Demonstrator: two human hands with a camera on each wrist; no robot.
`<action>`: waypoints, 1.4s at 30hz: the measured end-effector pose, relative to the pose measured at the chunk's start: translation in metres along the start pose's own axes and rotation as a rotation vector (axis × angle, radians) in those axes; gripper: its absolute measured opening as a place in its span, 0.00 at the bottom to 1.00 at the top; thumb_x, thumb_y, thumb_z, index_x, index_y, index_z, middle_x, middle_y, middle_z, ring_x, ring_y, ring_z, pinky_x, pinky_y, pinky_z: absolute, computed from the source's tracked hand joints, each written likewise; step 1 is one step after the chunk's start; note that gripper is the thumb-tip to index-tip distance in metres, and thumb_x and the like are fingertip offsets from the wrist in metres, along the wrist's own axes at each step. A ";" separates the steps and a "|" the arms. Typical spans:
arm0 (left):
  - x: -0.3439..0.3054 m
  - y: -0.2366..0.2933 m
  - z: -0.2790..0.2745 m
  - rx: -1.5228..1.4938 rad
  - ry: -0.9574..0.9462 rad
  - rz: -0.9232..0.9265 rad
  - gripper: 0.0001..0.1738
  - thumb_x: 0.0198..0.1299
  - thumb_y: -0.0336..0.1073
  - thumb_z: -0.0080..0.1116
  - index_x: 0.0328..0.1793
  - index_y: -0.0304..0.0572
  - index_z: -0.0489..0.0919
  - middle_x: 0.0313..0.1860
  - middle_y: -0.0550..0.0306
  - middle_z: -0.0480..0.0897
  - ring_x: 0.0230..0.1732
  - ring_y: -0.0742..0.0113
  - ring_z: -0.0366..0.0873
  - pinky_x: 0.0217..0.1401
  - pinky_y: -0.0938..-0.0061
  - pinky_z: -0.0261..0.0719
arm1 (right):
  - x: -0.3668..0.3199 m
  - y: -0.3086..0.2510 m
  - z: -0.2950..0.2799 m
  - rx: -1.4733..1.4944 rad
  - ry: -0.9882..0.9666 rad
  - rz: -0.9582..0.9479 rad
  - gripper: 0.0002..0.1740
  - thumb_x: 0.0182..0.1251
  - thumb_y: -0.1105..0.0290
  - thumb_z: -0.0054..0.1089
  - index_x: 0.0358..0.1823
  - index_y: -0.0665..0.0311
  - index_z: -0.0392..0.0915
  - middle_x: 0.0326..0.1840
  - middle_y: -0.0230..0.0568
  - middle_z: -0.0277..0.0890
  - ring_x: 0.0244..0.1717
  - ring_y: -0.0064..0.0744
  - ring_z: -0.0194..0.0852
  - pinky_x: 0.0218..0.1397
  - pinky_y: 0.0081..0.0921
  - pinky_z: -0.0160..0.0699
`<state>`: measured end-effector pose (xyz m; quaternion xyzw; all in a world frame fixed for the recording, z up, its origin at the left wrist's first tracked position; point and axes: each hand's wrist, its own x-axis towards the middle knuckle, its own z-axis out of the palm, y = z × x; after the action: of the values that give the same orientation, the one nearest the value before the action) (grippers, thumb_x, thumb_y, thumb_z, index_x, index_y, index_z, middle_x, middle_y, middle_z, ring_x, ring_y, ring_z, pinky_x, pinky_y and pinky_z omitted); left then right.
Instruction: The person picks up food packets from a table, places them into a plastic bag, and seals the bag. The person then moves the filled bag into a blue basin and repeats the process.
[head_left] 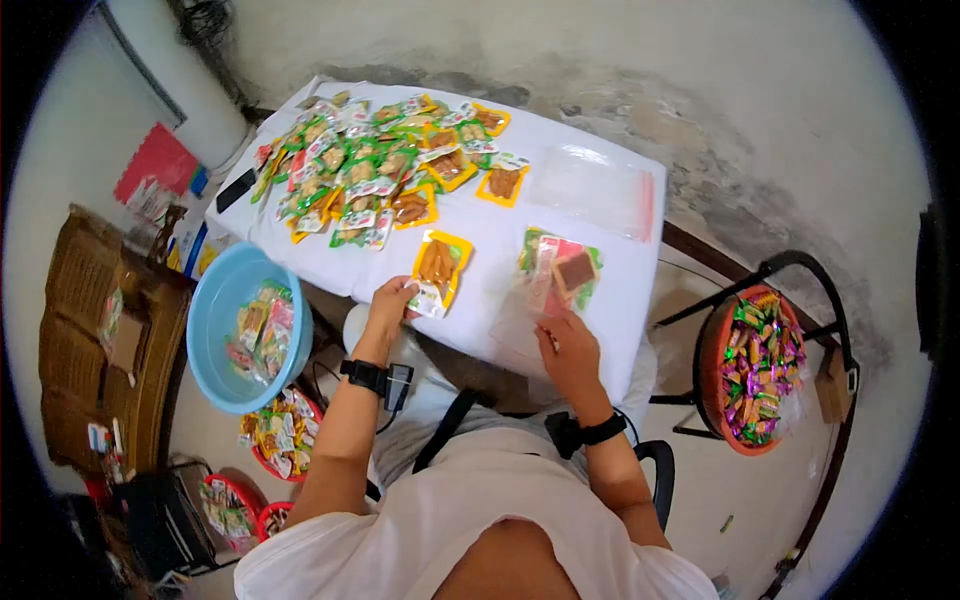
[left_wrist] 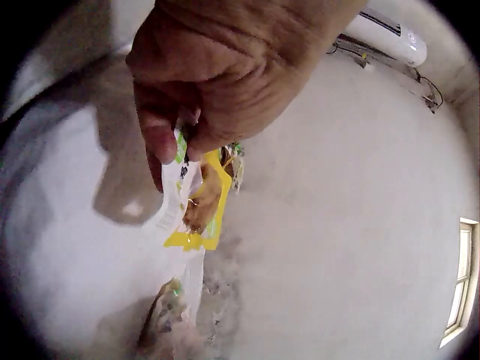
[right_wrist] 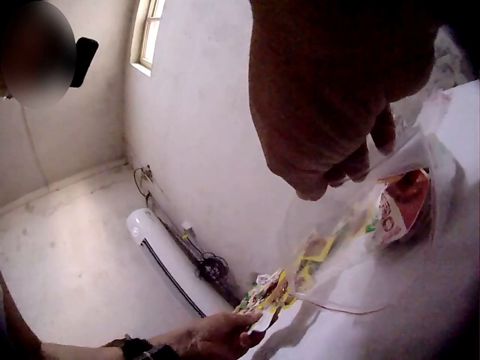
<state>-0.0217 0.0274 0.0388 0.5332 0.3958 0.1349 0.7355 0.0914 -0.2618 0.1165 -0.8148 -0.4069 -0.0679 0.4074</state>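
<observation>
My left hand (head_left: 391, 303) pinches the white end of a yellow-edged snack packet (head_left: 438, 262) over the near edge of the table. The left wrist view shows thumb and fingers on the white strip of that packet (left_wrist: 204, 199), brown food behind its window. To the right, my right hand (head_left: 572, 357) grips the near edge of a clear plastic bag (head_left: 515, 312). Inside the bag lie a few packets, among them a red and white packet (right_wrist: 403, 204) and a brown one (head_left: 575, 272). The right fingertips are partly hidden by the hand in the right wrist view.
A heap of green and yellow snack packets (head_left: 350, 170) covers the table's far left. Flat clear bags (head_left: 590, 195) lie at the back right, a phone (head_left: 236, 190) at the left edge. A blue basin (head_left: 205, 345) stands left, an orange basket of sweets (head_left: 712, 385) right.
</observation>
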 end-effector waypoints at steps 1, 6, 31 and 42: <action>-0.010 -0.001 -0.006 -0.020 -0.049 0.001 0.12 0.63 0.32 0.55 0.51 0.35 0.77 0.34 0.59 0.83 0.26 0.76 0.78 0.22 0.85 0.75 | 0.001 0.000 0.003 -0.023 -0.018 0.012 0.05 0.55 0.73 0.62 0.34 0.62 0.78 0.32 0.42 0.74 0.34 0.46 0.75 0.36 0.35 0.75; -0.016 -0.008 -0.010 -0.022 0.055 0.076 0.11 0.62 0.32 0.55 0.48 0.35 0.79 0.33 0.59 0.83 0.25 0.75 0.78 0.22 0.84 0.76 | 0.000 0.000 0.006 0.053 -0.036 0.014 0.05 0.55 0.75 0.62 0.33 0.62 0.77 0.32 0.43 0.75 0.34 0.46 0.75 0.35 0.34 0.74; 0.068 0.022 -0.056 0.306 0.670 0.527 0.18 0.58 0.33 0.53 0.55 0.34 0.76 0.51 0.43 0.78 0.49 0.55 0.77 0.54 0.70 0.74 | 0.002 0.008 0.010 0.005 -0.063 -0.031 0.05 0.54 0.79 0.61 0.32 0.65 0.77 0.28 0.44 0.73 0.28 0.42 0.72 0.32 0.32 0.72; 0.126 0.090 -0.171 0.624 0.959 0.685 0.17 0.57 0.32 0.53 0.52 0.34 0.76 0.57 0.38 0.74 0.58 0.45 0.69 0.62 0.62 0.68 | 0.007 -0.010 0.004 -0.059 -0.140 0.068 0.05 0.54 0.83 0.57 0.33 0.70 0.76 0.27 0.45 0.69 0.29 0.42 0.69 0.34 0.30 0.69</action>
<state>-0.0437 0.2573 0.0435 0.6975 0.5079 0.4622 0.2047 0.0881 -0.2513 0.1233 -0.8425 -0.4044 -0.0087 0.3559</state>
